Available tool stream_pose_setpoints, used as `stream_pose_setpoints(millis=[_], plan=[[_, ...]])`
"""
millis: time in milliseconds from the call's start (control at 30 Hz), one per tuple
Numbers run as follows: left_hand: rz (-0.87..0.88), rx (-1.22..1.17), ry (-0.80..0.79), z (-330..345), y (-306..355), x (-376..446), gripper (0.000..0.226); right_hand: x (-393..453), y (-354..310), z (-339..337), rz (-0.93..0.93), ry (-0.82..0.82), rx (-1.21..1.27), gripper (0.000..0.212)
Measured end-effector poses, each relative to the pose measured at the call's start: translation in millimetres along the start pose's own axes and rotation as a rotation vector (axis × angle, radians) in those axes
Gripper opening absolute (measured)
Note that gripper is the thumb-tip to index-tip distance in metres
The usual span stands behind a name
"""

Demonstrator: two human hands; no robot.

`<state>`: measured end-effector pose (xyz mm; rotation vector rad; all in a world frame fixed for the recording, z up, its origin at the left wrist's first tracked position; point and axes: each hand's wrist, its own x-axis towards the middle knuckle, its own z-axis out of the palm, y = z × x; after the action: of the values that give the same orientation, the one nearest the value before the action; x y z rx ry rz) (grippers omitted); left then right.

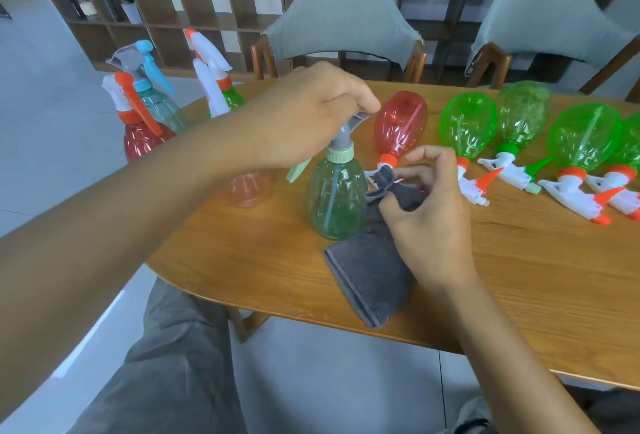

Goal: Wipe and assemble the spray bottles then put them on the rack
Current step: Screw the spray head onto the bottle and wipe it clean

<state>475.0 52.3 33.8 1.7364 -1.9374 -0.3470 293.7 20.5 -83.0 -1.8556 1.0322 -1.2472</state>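
Pale green bottle [336, 205] upright, seemingly clean, grey-capped.

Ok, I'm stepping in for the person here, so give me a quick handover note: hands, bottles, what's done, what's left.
Left hand grips the spray head of the upright pale green bottle. Right hand pinches the grey cloth beside it.
Done, apparently: three assembled bottles standing at the left.
Left: the red bottle and green bottles lying on the table, still to be handled; the loose pink bottle too.

A pale green plastic spray bottle [336, 198] is stood on the oval wooden table [519, 260], a folded grey cloth [367, 277] lying just right of it.
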Motion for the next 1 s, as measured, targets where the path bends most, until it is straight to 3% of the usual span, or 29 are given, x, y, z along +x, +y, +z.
stream_pose_setpoints(millis=[133, 200, 600, 767, 1000], plan=[[0.066, 0.325, 0.024, 6, 3, 2, 0.055, 1, -1, 2, -0.048, 0.026, 0.024, 0.052], [0.076, 0.376, 0.017, 7, 2, 2, 0.057, 1, -2, 4, -0.071, 0.035, -0.013, 0.049], [0.08, 0.245, 0.025, 9, -2, 7, 0.045, -29, -1, 21, -0.347, 0.159, -0.104, 0.026], [0.097, 0.22, 0.031, 9, -3, 6, 0.041, -15, -10, 20, -0.203, 0.167, -0.063, 0.03], [0.103, 0.205, 0.032, 9, -3, 7, 0.041, 1, -9, 10, -0.115, 0.015, -0.095, 0.018]])
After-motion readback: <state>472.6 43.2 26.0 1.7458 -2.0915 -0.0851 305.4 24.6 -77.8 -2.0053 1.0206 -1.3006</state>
